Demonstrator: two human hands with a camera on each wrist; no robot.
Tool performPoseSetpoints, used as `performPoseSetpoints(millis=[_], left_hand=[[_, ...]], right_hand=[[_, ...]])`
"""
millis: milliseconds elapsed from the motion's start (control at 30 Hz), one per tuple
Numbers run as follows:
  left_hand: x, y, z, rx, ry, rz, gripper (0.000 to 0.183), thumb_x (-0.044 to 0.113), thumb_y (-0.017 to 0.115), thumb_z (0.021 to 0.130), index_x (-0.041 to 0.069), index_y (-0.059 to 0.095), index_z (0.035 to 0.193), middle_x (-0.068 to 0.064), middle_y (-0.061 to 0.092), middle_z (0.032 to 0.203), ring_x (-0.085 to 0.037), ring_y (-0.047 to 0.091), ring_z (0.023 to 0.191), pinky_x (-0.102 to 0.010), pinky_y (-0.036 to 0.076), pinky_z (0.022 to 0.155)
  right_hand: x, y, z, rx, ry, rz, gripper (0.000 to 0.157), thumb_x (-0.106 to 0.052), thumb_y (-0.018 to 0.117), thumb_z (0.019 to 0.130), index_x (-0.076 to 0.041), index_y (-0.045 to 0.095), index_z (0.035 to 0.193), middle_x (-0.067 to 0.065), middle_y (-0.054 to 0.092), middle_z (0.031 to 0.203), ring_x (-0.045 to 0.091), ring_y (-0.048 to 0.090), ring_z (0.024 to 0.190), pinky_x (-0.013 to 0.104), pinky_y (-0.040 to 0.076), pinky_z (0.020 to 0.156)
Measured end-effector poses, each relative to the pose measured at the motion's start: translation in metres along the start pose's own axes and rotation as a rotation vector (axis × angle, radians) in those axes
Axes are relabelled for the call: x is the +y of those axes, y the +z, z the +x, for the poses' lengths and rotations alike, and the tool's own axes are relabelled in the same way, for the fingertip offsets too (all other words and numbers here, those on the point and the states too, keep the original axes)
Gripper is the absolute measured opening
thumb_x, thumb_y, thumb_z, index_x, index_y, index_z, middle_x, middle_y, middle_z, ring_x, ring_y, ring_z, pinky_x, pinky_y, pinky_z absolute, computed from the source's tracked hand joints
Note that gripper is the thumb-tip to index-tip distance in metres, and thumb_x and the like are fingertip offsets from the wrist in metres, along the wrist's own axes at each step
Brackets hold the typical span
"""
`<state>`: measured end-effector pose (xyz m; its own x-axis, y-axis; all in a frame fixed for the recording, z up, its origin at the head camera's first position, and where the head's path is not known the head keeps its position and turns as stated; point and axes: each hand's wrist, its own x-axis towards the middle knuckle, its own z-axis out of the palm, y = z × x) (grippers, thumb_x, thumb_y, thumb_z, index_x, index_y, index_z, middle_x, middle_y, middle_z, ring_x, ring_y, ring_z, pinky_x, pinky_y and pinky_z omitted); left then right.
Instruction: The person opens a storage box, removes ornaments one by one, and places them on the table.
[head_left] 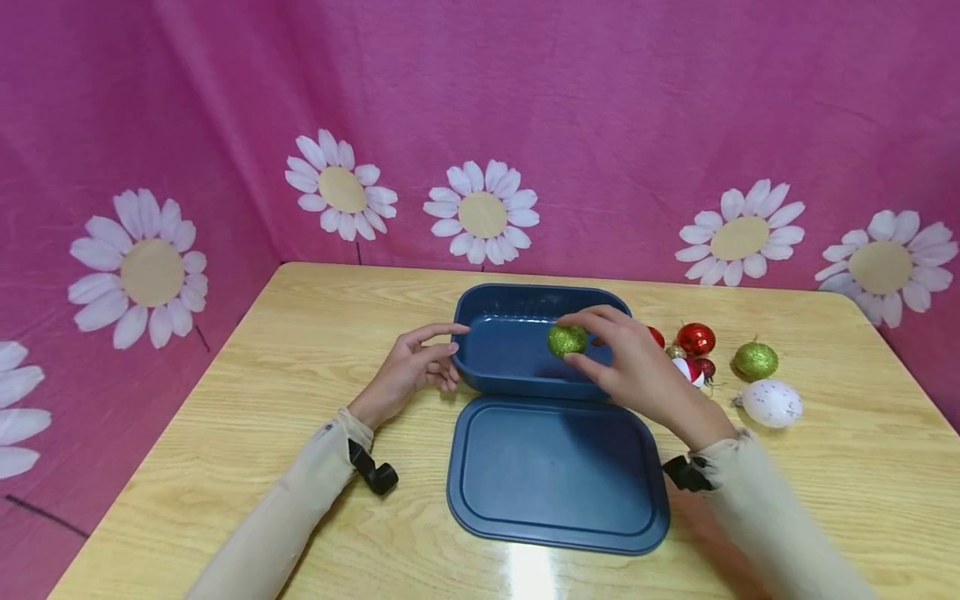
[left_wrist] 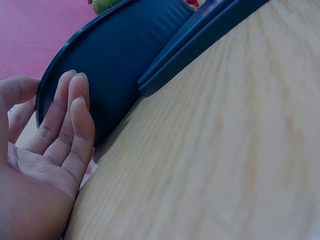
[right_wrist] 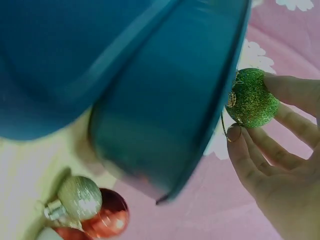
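Note:
Over the open blue plastic box (head_left: 517, 385), my right hand (head_left: 637, 362) pinches a green glitter Christmas ball (head_left: 567, 340) between thumb and fingers. The right wrist view shows the ball's gold cap and a thin cord, close by the box rim. My left hand (head_left: 416, 367) is at the box's left end, thumb and index finger on the rim. In the left wrist view its other fingers (left_wrist: 80, 120) lie loosely bent along the outer wall. The matching blue lid (head_left: 555, 471) lies flat on the table, in front of the box.
Right of the box lie several ornaments: a shiny red ball (head_left: 696, 338), another green glitter ball (head_left: 756, 360), a white speckled ball (head_left: 772, 403) and a red-and-white one (head_left: 690, 371). A pink flowered cloth (head_left: 600, 125) hangs behind the wooden table (head_left: 337, 300).

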<state>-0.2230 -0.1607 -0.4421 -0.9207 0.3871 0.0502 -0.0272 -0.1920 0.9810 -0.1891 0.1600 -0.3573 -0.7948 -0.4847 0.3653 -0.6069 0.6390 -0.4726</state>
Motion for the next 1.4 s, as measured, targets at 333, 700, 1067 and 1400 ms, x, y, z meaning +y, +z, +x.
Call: performPoseSetpoints(millis=[333,700,1067,1400], left_hand=[[-0.001,0.0,0.001,-0.007,0.005,0.002,0.038,0.016,0.061,0.1,0.005,0.059,0.136,-0.011,0.068,0.074,-0.017,0.065,0.062,-0.031,0.06,0.061],[-0.001,0.0,0.0,0.015,-0.014,0.013,0.037,0.018,0.062,0.099,0.008,0.061,0.135,-0.011,0.068,0.074,-0.018,0.065,0.062,-0.032,0.059,0.062],[0.002,0.002,0.002,0.017,-0.009,0.028,0.039,0.019,0.062,0.1,0.005,0.058,0.137,-0.012,0.068,0.074,-0.019,0.065,0.062,-0.032,0.059,0.061],[0.001,0.001,0.0,0.01,-0.009,0.011,0.037,0.018,0.062,0.1,0.007,0.059,0.135,-0.012,0.068,0.074,-0.019,0.065,0.062,-0.032,0.059,0.061]], right_hand=[[0.008,-0.037,-0.017,0.085,-0.005,-0.095,0.045,-0.007,0.081,0.083,-0.01,0.065,0.125,0.005,0.065,0.119,0.017,0.062,0.096,0.038,0.057,0.074],[0.039,-0.085,-0.042,0.169,0.13,-0.089,0.048,-0.007,0.083,0.081,-0.007,0.064,0.125,0.011,0.069,0.115,0.03,0.068,0.094,0.002,0.042,0.073],[0.089,-0.108,-0.056,0.091,0.272,-0.213,0.042,-0.009,0.078,0.086,0.004,0.06,0.122,0.025,0.066,0.109,0.041,0.064,0.096,0.059,0.054,0.078],[0.123,-0.104,-0.065,-0.042,0.342,-0.221,0.04,-0.011,0.076,0.088,0.008,0.059,0.118,0.033,0.067,0.104,0.049,0.065,0.092,0.063,0.049,0.08]])
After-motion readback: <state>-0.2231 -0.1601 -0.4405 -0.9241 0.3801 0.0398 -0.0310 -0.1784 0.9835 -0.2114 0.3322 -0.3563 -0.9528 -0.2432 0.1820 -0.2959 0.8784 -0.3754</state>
